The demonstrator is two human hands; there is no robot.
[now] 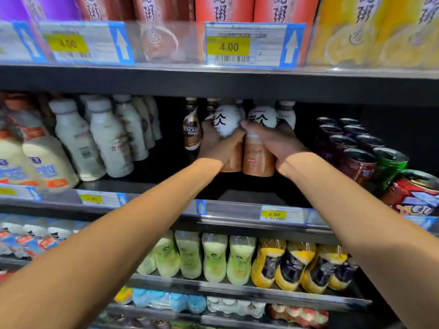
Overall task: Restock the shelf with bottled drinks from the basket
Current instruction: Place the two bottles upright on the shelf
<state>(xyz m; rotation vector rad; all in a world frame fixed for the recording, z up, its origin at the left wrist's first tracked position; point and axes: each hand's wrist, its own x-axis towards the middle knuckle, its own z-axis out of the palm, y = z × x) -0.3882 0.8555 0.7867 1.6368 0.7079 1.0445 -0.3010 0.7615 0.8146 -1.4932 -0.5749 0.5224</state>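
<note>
Bottles [258,160]: two, side by side at shelf [247,195], one clasped by left hand [211,143], one by right hand [275,141]. Judged full, rigid, slick-wrapped; best gripped at waist.

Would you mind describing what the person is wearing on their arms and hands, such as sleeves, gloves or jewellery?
The left hand and right hand are ungloved. The left forearm and right forearm are bare to the picture's edge, with no sleeve in view. No watch or bracelet sits on either wrist, and no ring shows on either hand.
</note>
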